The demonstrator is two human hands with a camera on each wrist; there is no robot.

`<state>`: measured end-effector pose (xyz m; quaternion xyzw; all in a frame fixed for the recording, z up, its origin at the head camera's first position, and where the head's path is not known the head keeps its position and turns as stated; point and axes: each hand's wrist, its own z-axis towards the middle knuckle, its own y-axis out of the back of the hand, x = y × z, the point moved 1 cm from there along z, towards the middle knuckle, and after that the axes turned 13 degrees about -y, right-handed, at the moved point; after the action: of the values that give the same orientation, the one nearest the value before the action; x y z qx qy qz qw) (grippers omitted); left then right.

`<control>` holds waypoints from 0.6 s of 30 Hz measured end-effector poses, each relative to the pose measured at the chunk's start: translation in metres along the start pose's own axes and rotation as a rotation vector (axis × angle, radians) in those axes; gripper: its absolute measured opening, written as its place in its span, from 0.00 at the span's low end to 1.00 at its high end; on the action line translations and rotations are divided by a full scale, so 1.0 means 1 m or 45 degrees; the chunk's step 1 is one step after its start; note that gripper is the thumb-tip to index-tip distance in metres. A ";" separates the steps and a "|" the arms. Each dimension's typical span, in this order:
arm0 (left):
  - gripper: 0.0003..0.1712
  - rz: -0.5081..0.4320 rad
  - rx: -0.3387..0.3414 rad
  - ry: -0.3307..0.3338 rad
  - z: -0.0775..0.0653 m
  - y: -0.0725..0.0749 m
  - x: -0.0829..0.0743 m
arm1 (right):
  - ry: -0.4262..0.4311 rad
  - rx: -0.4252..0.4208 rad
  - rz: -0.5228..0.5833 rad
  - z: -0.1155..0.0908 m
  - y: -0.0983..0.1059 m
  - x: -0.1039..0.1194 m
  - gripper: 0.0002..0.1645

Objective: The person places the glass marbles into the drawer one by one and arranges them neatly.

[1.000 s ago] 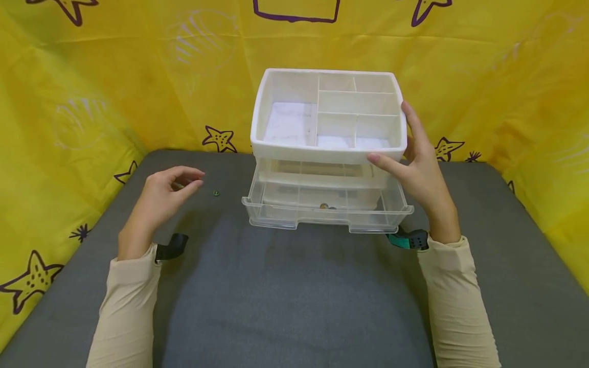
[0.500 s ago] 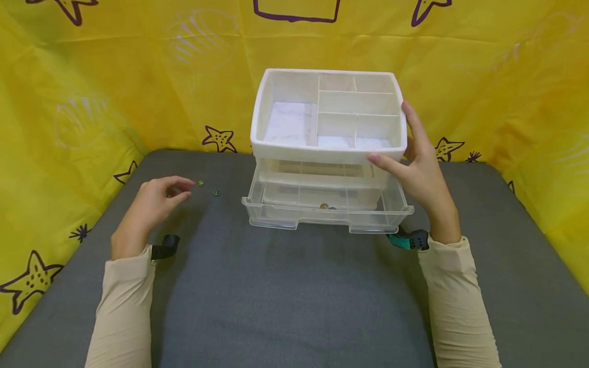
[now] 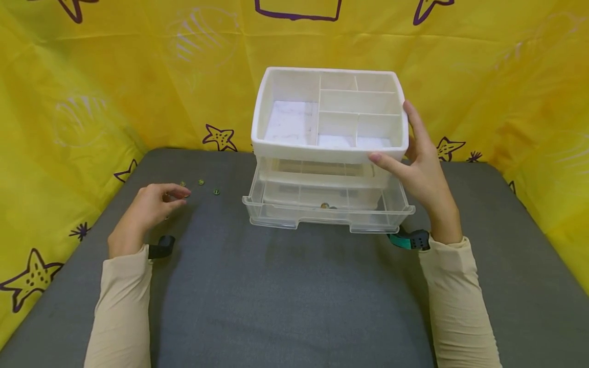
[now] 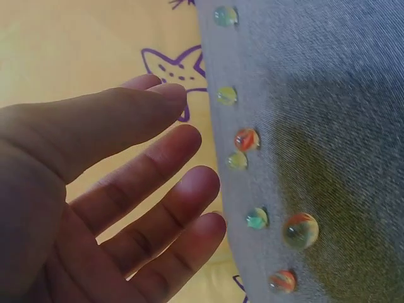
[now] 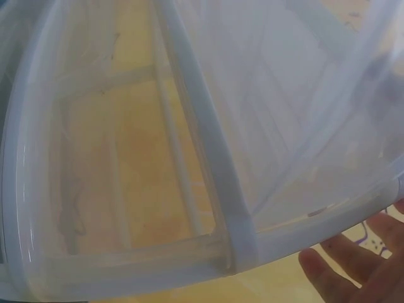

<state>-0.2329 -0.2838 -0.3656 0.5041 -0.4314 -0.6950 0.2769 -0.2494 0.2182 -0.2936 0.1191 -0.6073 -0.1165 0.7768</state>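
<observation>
My left hand (image 3: pixel 149 212) hovers low over the left part of the table, its fingers loosely bent and nothing between them. Several glass marbles (image 4: pixel 301 231) lie in front of its fingertips in the left wrist view, some with red swirls, others green or yellow. From the head, a green marble (image 3: pixel 217 192) shows to the right of that hand, and its fingers hide others. My right hand (image 3: pixel 421 168) grips the right end of a white drawer organizer (image 3: pixel 329 153), thumb on the front rim and fingers along the side. Its clear drawer (image 3: pixel 276 217) is pulled out, with marbles (image 3: pixel 324 205) inside.
The organizer's top tray has several compartments with white bottoms. A grey cloth covers the table (image 3: pixel 294 296). Yellow fabric (image 3: pixel 138 76) with sea-creature drawings hangs behind and at both sides. In the right wrist view the clear drawer's walls (image 5: pixel 202 126) fill most of the picture.
My left hand has moved left and slightly toward me, and more green marbles have come into sight beside its fingertips. The right hand keeps its grip on the organizer.
</observation>
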 end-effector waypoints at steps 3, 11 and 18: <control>0.14 -0.011 0.016 0.005 -0.002 0.000 0.004 | 0.002 0.003 -0.008 0.000 0.000 0.000 0.57; 0.18 -0.019 0.091 0.040 -0.009 -0.001 0.015 | 0.011 0.010 -0.012 0.001 0.000 0.000 0.57; 0.17 0.001 0.125 0.061 -0.011 0.001 0.020 | 0.027 0.002 -0.003 0.001 0.000 0.000 0.57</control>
<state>-0.2299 -0.3043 -0.3757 0.5335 -0.4585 -0.6606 0.2622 -0.2501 0.2186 -0.2933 0.1217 -0.5989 -0.1156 0.7830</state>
